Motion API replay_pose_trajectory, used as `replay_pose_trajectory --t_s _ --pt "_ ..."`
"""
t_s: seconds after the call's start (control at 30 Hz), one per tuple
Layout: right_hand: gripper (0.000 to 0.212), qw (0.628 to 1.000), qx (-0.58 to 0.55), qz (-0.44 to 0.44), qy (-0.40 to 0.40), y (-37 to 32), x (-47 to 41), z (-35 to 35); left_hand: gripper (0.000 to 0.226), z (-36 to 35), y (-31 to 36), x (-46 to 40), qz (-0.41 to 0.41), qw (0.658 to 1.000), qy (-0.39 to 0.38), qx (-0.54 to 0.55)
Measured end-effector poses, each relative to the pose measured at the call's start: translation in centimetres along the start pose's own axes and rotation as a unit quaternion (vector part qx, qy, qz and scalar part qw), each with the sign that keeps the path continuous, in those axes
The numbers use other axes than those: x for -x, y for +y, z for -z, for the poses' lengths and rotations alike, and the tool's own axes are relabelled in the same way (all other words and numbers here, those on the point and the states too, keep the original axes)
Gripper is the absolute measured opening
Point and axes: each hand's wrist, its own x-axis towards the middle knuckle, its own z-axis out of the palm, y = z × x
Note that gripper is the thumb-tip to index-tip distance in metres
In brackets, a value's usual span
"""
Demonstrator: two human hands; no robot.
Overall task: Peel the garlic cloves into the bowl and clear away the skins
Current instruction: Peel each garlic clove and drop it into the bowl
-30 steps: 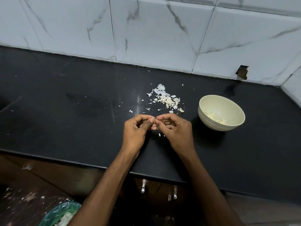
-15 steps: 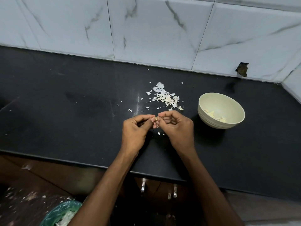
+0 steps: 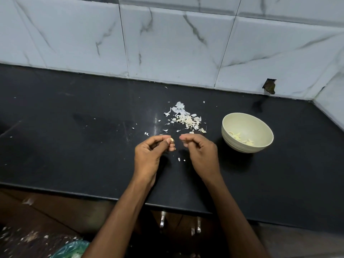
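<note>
Over the black counter, your hands have drawn apart since a moment ago: your left hand pinches the garlic clove at its fingertips, while your right hand is curled, whether round a skin scrap I cannot tell. That parting suggests a strip just came off; the bowl of peeled cloves waits to your right, with the skins heaped beyond your hands, not yet cleared.

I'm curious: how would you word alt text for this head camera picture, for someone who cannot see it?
Two bare hands hover over a black countertop: the left hand pinches a small garlic clove, while the right hand, fingers curled, is just apart from it. Beyond them lies a pile of garlic skins, and to the right a pale bowl holds peeled cloves.
</note>
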Motion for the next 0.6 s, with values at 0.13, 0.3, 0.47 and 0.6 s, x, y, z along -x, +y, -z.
replay_pose_trajectory --t_s 0.13,0.3,0.47,0.6 --pt "0.03 0.99 0.045 0.091 -0.097 -0.5 0.7 -0.3 0.015 0.3 0.1 0.1 0.012 1.0 -0.023 -0.01" --pt "0.017 0.96 0.198 0.171 -0.104 -0.3 0.7 1.8 0.012 -0.2 0.3 0.6 -0.015 0.99 -0.078 -0.116" --pt "0.013 0.951 0.247 0.169 -0.081 -1.4 1.2 4.3 0.016 -1.6 0.5 1.7 -0.086 0.962 -0.128 -0.227" --pt "0.008 0.959 0.23 0.158 0.046 -3.0 -0.3 9.1 0.017 -1.1 0.5 1.5 -0.201 0.916 -0.075 -0.338"
